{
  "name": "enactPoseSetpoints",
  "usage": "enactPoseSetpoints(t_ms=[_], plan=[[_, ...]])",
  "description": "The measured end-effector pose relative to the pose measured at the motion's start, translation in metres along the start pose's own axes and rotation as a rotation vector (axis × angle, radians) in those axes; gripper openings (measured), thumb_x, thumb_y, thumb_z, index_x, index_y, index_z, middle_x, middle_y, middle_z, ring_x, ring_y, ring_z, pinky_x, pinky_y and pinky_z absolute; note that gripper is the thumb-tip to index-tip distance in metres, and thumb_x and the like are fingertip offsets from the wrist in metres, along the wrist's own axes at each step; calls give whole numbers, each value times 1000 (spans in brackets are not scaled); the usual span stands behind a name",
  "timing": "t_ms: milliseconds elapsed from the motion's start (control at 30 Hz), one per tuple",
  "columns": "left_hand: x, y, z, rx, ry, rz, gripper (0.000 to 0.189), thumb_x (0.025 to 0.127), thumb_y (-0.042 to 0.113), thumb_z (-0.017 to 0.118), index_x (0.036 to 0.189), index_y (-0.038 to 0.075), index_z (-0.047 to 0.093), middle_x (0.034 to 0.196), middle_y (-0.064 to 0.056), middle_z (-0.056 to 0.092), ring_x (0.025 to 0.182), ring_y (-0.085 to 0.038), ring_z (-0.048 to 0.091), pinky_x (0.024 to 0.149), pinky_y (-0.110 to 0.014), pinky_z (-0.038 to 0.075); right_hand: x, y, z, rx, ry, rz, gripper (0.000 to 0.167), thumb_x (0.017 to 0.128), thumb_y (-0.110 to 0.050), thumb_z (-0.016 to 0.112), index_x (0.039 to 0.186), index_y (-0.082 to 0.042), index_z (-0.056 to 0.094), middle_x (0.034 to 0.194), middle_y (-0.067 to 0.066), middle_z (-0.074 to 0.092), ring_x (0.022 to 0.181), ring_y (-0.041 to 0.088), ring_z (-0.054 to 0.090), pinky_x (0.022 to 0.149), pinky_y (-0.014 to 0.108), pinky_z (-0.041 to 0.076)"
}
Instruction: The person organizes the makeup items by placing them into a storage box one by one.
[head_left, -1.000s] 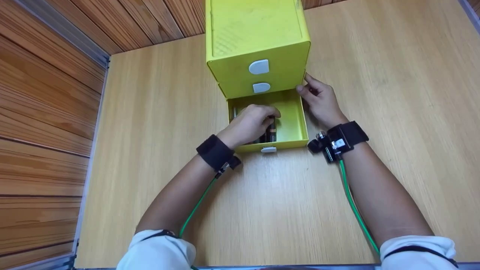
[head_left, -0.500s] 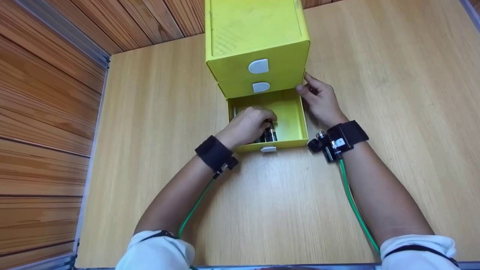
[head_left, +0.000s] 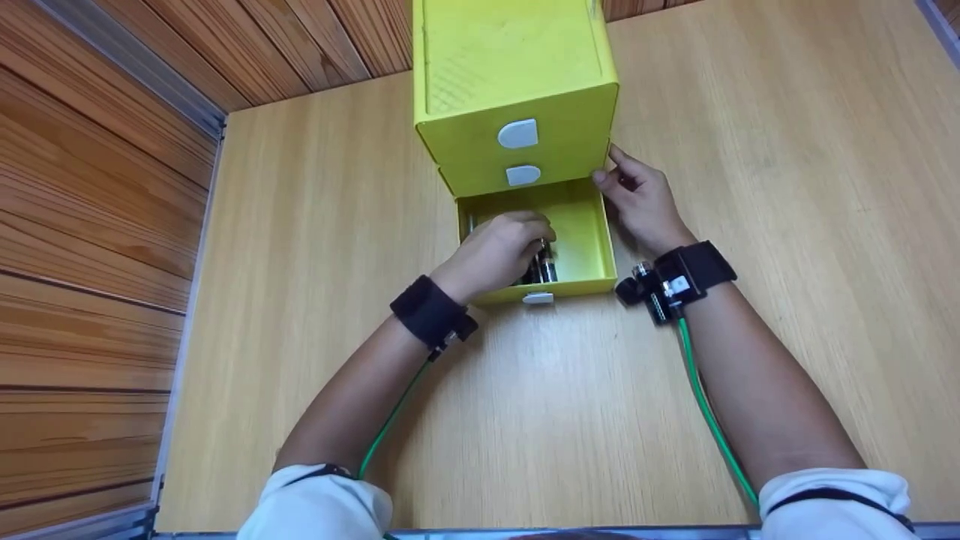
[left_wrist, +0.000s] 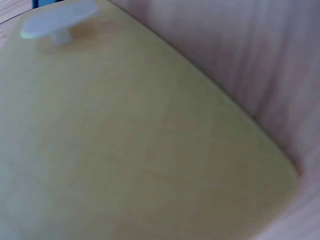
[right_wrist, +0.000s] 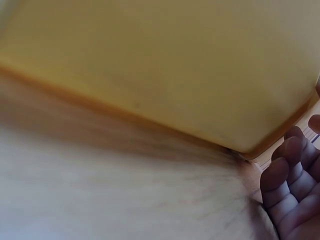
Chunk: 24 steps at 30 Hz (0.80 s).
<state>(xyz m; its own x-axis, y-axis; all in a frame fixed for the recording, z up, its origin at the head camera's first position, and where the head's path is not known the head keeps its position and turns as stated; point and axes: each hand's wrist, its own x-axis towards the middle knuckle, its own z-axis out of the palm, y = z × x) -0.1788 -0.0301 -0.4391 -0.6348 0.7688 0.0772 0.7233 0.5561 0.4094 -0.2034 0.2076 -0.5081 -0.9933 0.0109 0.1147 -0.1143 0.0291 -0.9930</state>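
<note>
A yellow drawer cabinet [head_left: 517, 56] stands at the back, its bottom drawer [head_left: 609, 255] pulled out. My left hand [head_left: 506, 244] reaches into it from the left, fingers bent down over several dark cylinders that look like batteries [head_left: 548, 264]. Thumb and fingers pinch the top end of the rightmost one, which leans; the palm hides the others in part. My right hand [head_left: 646, 202] holds the cabinet's lower right corner, thumb at the front and a finger along the side. Loosely curled fingertips [right_wrist: 275, 175] show beside the yellow wall in the right wrist view.
White tabs [head_left: 518, 133] mark the two upper drawers, and another tab [head_left: 538, 298] sits on the open drawer's front. A narrow greyish item [head_left: 471, 223] lies along the drawer's left side. Wood-panelled walls [head_left: 97, 225] border the table [head_left: 315, 195]. Green cables [head_left: 709, 412] trail from both wrists.
The left fingers have shifted slightly within the drawer, and the rightmost battery has turned and tilted. The right hand and cabinet have stayed in place.
</note>
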Motion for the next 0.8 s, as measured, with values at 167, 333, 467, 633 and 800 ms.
enactPoseSetpoints(t_ms=[167, 333, 467, 633, 800], plan=[[1, 8, -5, 40, 21, 23, 21, 95, 2, 58, 111, 6, 71, 113, -4, 67, 106, -16, 61, 93, -24, 47, 4, 3, 0, 35, 7, -7, 61, 94, -27, 67, 144, -5, 41, 89, 6, 57, 78, 14, 51, 65, 22, 44], [-1, 6, -10, 31, 58, 5, 20, 95, 3, 59, 112, 6, 70, 116, -5, 66, 109, -18, 59, 96, -24, 44, 7, 7, 0, 71, 16, 16, 63, 93, -28, 67, 144, -2, 41, 90, 6, 57, 78, 13, 51, 65, 21, 45], [-7, -4, -15, -19, 92, -67, 21, 94, 4, 62, 113, 6, 69, 117, -5, 66, 112, -18, 58, 99, -24, 43, 8, 11, -1, 82, 18, 13, 60, 93, -27, 67, 143, -4, 43, 89, 6, 56, 76, 13, 50, 63, 22, 44], [-16, -23, -27, -111, 155, -142, 21, 94, 6, 62, 115, 7, 68, 116, -5, 65, 110, -17, 58, 95, -23, 45, 7, 14, -7, 139, 31, 15, 56, 94, -26, 66, 143, -8, 46, 87, 8, 55, 71, 14, 50, 58, 22, 45], [-24, -49, -48, -214, 352, -153, 20, 96, 13, 61, 112, 2, 68, 108, -8, 68, 100, -17, 61, 90, -26, 48, 7, 17, -12, 141, 52, 14, 57, 94, -27, 66, 144, -7, 45, 86, 7, 55, 70, 14, 50, 57, 21, 45]])
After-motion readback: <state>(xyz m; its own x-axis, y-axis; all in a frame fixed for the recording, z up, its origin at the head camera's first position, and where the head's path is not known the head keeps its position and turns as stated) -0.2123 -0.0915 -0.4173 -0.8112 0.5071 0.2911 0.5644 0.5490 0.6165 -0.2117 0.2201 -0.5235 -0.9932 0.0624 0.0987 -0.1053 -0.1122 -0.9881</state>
